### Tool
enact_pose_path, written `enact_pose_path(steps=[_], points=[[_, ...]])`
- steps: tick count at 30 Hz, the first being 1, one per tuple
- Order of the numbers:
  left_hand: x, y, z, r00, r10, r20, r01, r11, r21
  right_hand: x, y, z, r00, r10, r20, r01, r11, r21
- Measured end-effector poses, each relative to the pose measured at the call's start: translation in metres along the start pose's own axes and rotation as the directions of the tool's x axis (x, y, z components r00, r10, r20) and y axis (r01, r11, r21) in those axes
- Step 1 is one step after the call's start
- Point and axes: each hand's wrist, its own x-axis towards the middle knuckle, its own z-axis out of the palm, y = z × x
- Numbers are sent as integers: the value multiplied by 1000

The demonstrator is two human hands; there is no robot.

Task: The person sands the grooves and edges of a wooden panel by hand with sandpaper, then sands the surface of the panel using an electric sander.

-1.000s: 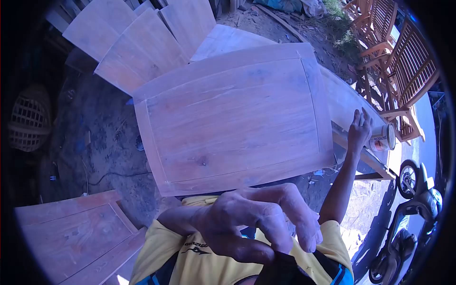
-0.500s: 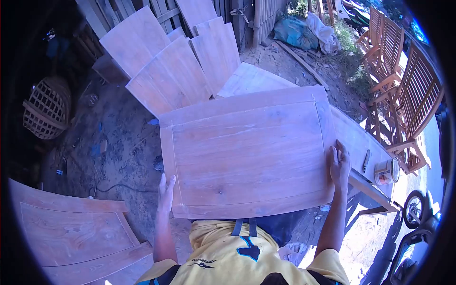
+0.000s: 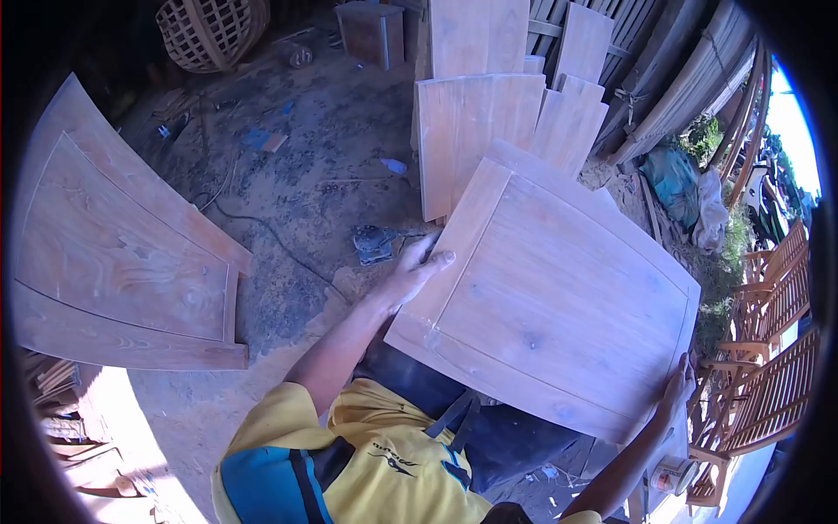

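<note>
A framed wooden panel (image 3: 559, 306) lies tilted in front of my body, its grain and inset frame lines facing up. My left hand (image 3: 415, 272) grips its left edge, thumb on top and the other fingers partly hidden by the edge. At the lower right corner, my right hand (image 3: 677, 384) holds the opposite edge; part of its fingers is out of sight behind the wood. Below the panel's left edge, a small dark power tool (image 3: 375, 245) rests on the ground.
Another framed panel (image 3: 131, 244) stands at the left. Several boards (image 3: 476, 131) lean against the fence at the back. A cable (image 3: 279, 236) crosses the dusty floor. Slatted wooden chairs (image 3: 772, 393) and a tin can (image 3: 674, 475) are on the right, a woven basket (image 3: 209, 35) at the far left.
My view has swung to the left. The panel has turned so its left side sits lower and nearer me, and my left hand has closed around its edge.
</note>
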Motion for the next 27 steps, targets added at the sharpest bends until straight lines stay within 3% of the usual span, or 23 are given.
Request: enact_pose_path(steps=[3, 5, 7, 9, 11, 14, 16, 17, 19, 21, 23, 24, 25, 26, 27], points=[[35, -2, 32, 999, -36, 21, 37, 999, -19, 62, 22, 21, 980, -178, -91, 167, 979, -114], [69, -27, 48, 999, 31, 8, -31, 997, -68, 100, 44, 34, 981, -190, -33, 186, 979, -88], [90, -32, 56, 999, 34, -2, -34, 998, 59, 103, 43, 40, 994, -105, 27, 108, 982, -154], [103, -31, 59, 1000, -5, 18, 4, 998, 66, 108, 68, 55, 961, -270, 61, 275, 911, -306], [113, -31, 59, 995, -56, 79, 48, 994, 102, 122, 82, 64, 963, -267, 46, 270, 926, -266], [129, -63, 61, 999, 48, -9, -45, 979, 197, 137, 100, 66, 978, -207, -2, 203, 960, -191], [128, -49, 56, 995, 85, -55, -69, 969, 237, 138, 97, 68, 983, -185, -13, 181, 969, -168], [123, -32, 48, 999, 31, -33, -15, 913, 408, 136, 95, 66, 983, -181, -16, 177, 975, -132], [113, -28, 24, 988, 108, -114, -28, 836, 547, 132, 92, 66, 985, -170, -15, 168, 981, -101], [96, -26, -12, 905, 298, -304, -72, 812, 580, 127, 89, 67, 964, -248, -93, 205, 922, -330], [89, -61, -72, 839, 390, -379, -40, 739, 672, 114, 74, 60, 975, -212, -69, 177, 923, -343], [80, -85, -105, 861, 362, -357, 87, 588, 804, 109, 65, 59, 982, -184, -46, 157, 924, -349], [68, -101, -134, 932, 133, -338, 203, 580, 789, 113, 66, 62, 981, -191, -42, 166, 927, -335], [61, -143, -161, 938, 27, -347, 317, 343, 884, 115, 69, 64, 975, -217, -39, 196, 934, -298], [53, -153, -171, 934, 38, -355, 322, 343, 882, 128, 85, 65, 969, -243, -37, 225, 937, -267]])
